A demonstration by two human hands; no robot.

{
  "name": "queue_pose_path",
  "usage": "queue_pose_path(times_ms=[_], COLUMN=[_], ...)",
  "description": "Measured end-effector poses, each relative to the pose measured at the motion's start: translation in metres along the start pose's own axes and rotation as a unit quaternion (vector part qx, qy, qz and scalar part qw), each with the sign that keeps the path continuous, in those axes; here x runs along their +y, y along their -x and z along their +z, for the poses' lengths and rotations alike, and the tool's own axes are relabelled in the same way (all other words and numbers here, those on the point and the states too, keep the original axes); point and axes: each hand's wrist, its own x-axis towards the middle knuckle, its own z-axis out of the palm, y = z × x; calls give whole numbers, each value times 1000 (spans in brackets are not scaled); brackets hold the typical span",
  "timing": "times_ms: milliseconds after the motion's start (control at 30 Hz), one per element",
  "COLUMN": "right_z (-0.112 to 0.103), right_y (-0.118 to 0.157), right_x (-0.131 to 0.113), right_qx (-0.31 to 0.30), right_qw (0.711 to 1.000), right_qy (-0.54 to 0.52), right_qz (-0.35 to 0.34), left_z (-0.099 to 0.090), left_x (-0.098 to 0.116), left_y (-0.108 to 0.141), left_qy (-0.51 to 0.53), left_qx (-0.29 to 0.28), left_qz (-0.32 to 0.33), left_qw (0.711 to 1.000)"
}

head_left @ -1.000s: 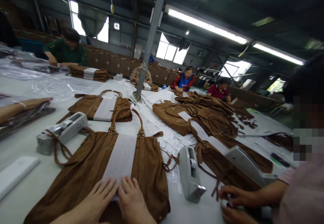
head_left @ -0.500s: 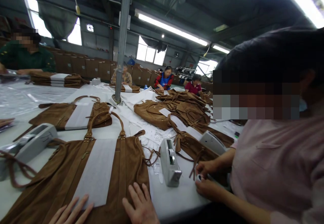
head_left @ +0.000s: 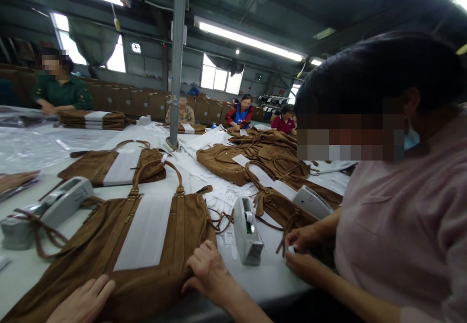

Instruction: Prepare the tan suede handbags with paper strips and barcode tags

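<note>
Up and left of my left fingers I see 1 tape dispenser on the desk. My left hand lies on the brown bag, fingers loosely extended, gripping nothing. The bag spreads between both hands' fingers, a white paper strip across it, just beyond them. My right hand bends its fingers at the bag's right edge; I can't tell if they grip. Right of them stands dispenser 2.
</note>
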Motion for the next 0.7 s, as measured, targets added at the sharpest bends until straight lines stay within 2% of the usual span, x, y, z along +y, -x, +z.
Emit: queue_pose_path(times_ms=[100,267,333,400,567,633,700], right_z=[-20,-48,-50,-42,-15,-17,-27], right_y=[-13,-27,-28,-27,-29,-33,-37], right_x=[6,23,29,31,26,22,18], right_qx=[8,45,42,14,-73,-72,-54], right_qw=[1000,996,995,994,982,982,986], right_qy=[-25,-69,-73,-66,-41,-50,-69], right_qz=[9,38,55,82,170,168,143], left_z=[-32,-116,-130,-124,-77,-73,-82], left_x=[0,-5,-5,-4,-4,-6,-8], left_y=[-5,-18,-24,-29,-44,-46,-46], left_qy=[40,80,93,116,140,132,123], left_qx=[3,4,5,5,-30,-37,-34], left_qz=[27,76,88,96,78,81,92], left_qw=[999,994,992,989,987,987,988])
